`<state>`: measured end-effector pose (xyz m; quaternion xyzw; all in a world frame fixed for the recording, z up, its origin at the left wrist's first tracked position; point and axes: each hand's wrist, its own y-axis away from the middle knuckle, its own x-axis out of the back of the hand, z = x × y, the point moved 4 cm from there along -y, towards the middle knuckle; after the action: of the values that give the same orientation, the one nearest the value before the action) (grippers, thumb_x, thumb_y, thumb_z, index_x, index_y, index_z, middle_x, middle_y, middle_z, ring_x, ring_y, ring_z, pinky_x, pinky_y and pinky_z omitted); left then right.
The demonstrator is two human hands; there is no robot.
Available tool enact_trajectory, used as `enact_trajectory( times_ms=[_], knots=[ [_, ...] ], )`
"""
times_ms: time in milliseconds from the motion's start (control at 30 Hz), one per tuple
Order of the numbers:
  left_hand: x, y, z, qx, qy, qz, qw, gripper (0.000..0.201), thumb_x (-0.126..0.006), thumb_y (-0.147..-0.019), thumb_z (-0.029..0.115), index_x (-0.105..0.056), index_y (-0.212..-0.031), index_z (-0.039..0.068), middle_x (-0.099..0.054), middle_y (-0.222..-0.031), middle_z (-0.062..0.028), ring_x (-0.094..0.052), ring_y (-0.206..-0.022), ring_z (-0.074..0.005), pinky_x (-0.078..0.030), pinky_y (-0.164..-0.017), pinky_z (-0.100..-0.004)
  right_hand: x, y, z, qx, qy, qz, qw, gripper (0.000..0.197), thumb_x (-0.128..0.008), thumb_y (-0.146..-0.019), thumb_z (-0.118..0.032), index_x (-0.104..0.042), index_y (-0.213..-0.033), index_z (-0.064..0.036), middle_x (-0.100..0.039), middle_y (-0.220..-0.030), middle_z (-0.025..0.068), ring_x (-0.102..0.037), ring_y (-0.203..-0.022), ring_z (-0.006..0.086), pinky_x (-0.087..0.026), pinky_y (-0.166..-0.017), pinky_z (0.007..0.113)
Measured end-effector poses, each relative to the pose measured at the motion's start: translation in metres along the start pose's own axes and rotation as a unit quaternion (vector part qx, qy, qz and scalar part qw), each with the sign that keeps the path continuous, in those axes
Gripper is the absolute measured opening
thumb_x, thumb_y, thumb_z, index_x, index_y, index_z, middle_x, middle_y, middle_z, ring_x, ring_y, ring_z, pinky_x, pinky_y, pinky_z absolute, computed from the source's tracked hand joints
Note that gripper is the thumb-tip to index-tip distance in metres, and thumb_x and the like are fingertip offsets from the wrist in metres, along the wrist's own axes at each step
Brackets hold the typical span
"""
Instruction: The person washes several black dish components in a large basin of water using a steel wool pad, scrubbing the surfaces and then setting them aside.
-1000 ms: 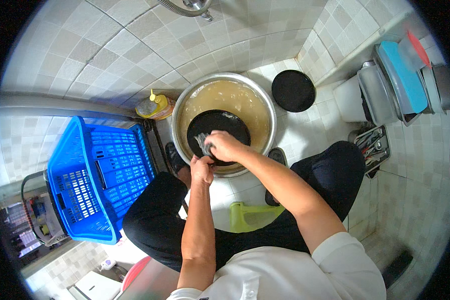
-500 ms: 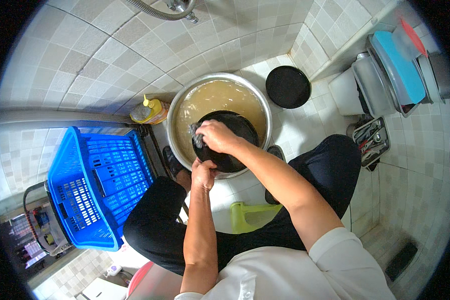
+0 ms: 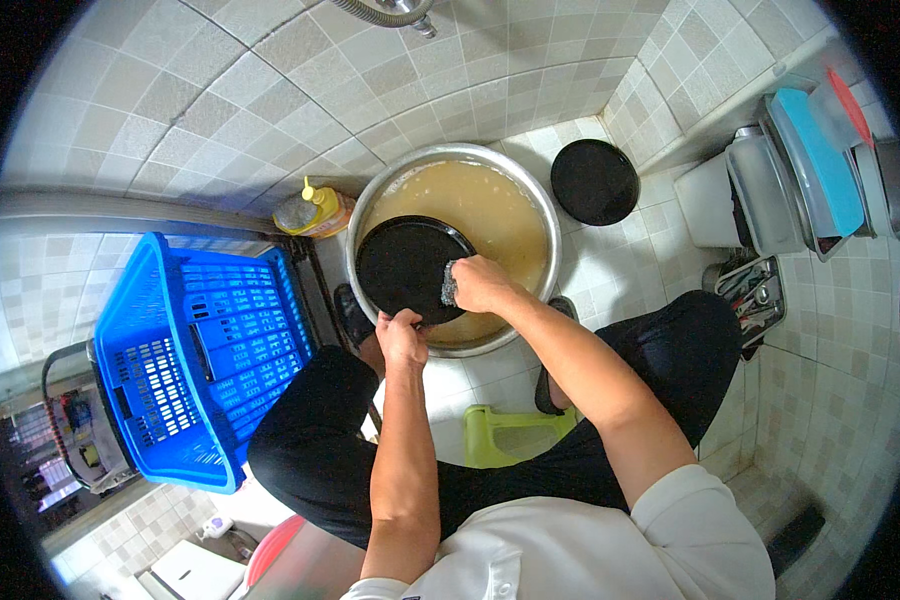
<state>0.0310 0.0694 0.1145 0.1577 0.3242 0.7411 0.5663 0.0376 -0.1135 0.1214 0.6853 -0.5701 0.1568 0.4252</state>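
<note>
left hand (image 3: 400,335) clamps near rim of round black plate (image 3: 408,268), tilted over large steel basin (image 3: 542,230) of murky water | right hand (image 3: 482,283) fisted on grey scouring pad (image 3: 449,285) against plate | advice: steady rim, scrub in circles

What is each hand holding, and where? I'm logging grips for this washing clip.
Left hand grips the black pan at its near rim. Right hand presses a scrubber on the pan's right edge.
</note>
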Motion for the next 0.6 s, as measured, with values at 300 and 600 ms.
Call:
enact_trajectory(
  times_ms=[300,600],
  knots=[
    [-0.016,0.024,0.002,0.012,-0.07,-0.13,0.989,0.034,-0.053,-0.073,-0.012,-0.06,-0.099,0.008,-0.064,-0.085,-0.0025,-0.06,-0.066,-0.0173,-0.046,-0.052,-0.0286,0.003,-0.034,0.031,0.057,-0.074,0.23,0.969,0.023,-0.061,-0.079,0.002,-0.068,-0.101,-0.0008,-0.064,-0.105,0.0226,-0.06,-0.104,0.0411,-0.048,-0.094,0.049],
    [-0.018,0.021,-0.014,0.098,-0.035,-0.248,0.963,0.037,-0.057,-0.079,-0.009,-0.056,-0.114,0.004,-0.066,-0.098,-0.0078,-0.067,-0.078,-0.022,-0.061,-0.067,-0.0418,-0.005,-0.023,-0.045,0.197,-0.216,0.113,0.95,0.027,-0.06,-0.081,-0.004,-0.069,-0.106,-0.0016,-0.068,-0.103,0.0242,-0.065,-0.1,0.0418,-0.051,-0.092,0.048]
  ],
)
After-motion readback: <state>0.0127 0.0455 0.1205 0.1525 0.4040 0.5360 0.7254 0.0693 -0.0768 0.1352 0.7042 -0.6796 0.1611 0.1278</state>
